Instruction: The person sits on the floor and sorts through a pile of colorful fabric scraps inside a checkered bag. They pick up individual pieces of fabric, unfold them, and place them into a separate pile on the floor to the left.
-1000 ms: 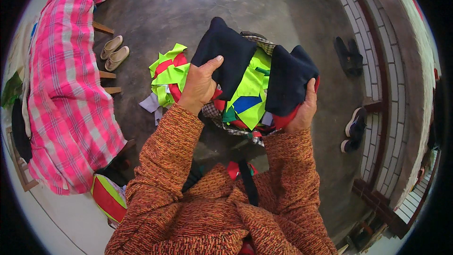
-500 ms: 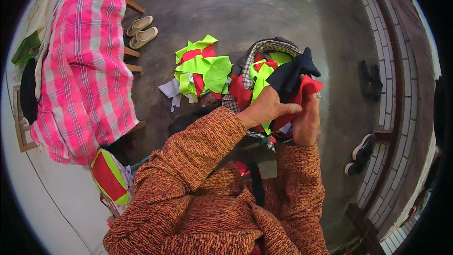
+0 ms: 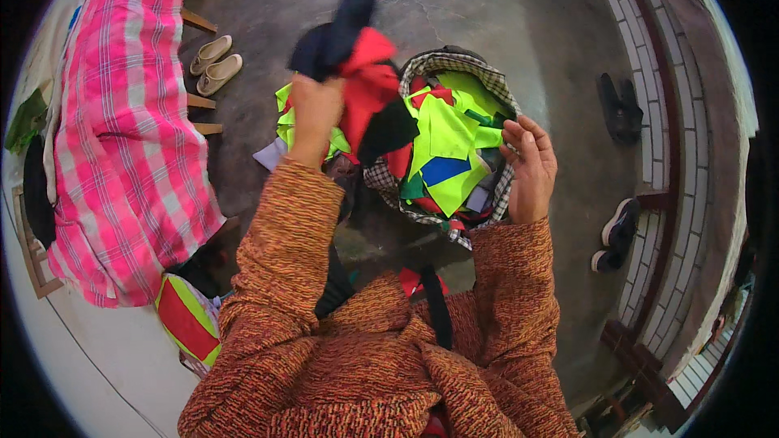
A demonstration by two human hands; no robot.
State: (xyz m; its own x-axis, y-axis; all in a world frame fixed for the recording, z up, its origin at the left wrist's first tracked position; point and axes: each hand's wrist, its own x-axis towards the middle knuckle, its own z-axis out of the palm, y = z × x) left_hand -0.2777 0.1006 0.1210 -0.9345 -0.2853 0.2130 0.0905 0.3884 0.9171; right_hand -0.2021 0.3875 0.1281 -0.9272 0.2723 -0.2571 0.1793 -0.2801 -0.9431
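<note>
My left hand is closed on a bunch of fabric scraps, black and red, lifted over the floor. A checked cloth bag stands in front of me, its mouth wide, filled with lime-green scraps and blue, red and grey pieces. At its right rim my right hand is raised with the fingers apart and nothing in them. A pile of lime-green and grey scraps lies left of the bag, largely hidden behind my left hand and the bunch.
A pink checked cloth covers a piece of furniture with wooden legs on the left. Beige shoes stand beside it. Dark shoes and sneakers lie along the right wall. A red and lime-green cloth item sits at lower left.
My left hand has moved left from the bag, carrying the black and red scraps toward the pile. My right hand has let go of the red piece and opened beside the rim.
</note>
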